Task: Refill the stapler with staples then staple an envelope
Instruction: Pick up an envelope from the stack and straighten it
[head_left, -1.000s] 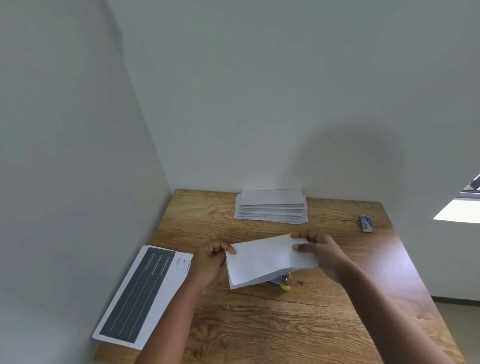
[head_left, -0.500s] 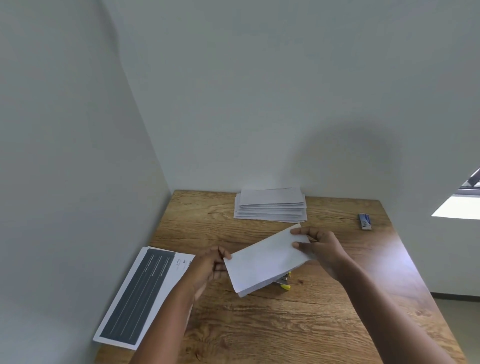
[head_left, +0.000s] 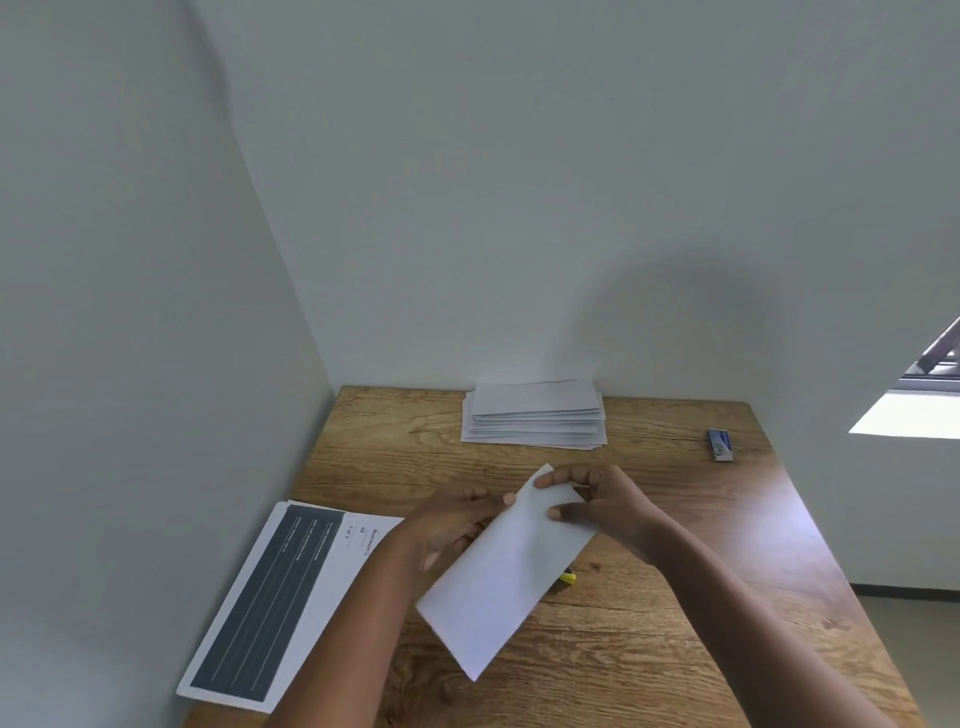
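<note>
Room: pale walls meet in a corner, and a wooden table (head_left: 675, 597) fills that corner.
Envelope: a white envelope (head_left: 506, 577) is held above the middle of the table, tilted on a diagonal, its near corner pointing toward the camera and its far end up between the two hands.
Right hand: the right hand (head_left: 602, 506) pinches the envelope's far end, thumb on top of the paper and fingertips curled over its far edge.
Left hand: the left hand (head_left: 457, 522) sits at the envelope's left long edge with fingers reaching along and partly under it; one fingertip touches the edge, but whether it truly grips cannot be told.
Stapler: only a yellow tip of the stapler (head_left: 568, 577) peeks out below the envelope's right edge; the rest is hidden by the paper.
Envelope stack: a stack of envelopes (head_left: 535, 421) lies at the far edge, against the wall, well apart from the hands.
Staple box: a small blue box (head_left: 721, 444) rests near the far right corner.
Printed sheet: a dark printed sheet (head_left: 280, 603) lies at the left edge, beside the left forearm.
</note>
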